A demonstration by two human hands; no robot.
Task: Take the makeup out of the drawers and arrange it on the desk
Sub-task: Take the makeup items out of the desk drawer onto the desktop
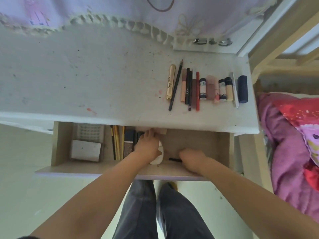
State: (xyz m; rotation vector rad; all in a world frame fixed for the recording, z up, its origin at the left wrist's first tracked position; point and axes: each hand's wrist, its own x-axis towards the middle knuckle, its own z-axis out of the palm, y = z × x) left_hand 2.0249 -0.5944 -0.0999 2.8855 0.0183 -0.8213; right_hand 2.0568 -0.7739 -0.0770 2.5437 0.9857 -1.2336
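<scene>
**Both hands down in the drawer, black stick lying crosswise at the right one**

The relation that counts: a thin black pencil-like stick [174, 159] is lying flat on the drawer [198, 140] floor, long axis running left-right, and its right end is tucked under the fingers of the right hand [191, 158]; that hand is curled knuckles-up over it and seems to be closing on the tip, though a proper grip can't be confirmed from this angle; the stick points away toward the left hand, so it's the right one that is nearer by a mile.

The left hand [147, 145] is laid flat with fingers stretched toward the back of the drawer, resting over dark boxy compacts [129, 137]; nothing is seen clamped in it; a smooth rounded white bottle [158, 156] is lying just beside its wrist, touching or near enough.

Further left, gold-handled brushes [116, 144] are lined up front to back; then a pale palette case [86, 150], matte and rectangular.

Up on the worktop [86, 75], scuffed white and speckled, a row of makeup [207, 87] has already been laid out side by side at the right end: gold tube, slim pencils, small jars, a navy cylinder; all hard plastic, light stuff; probably half the job is done.
</scene>
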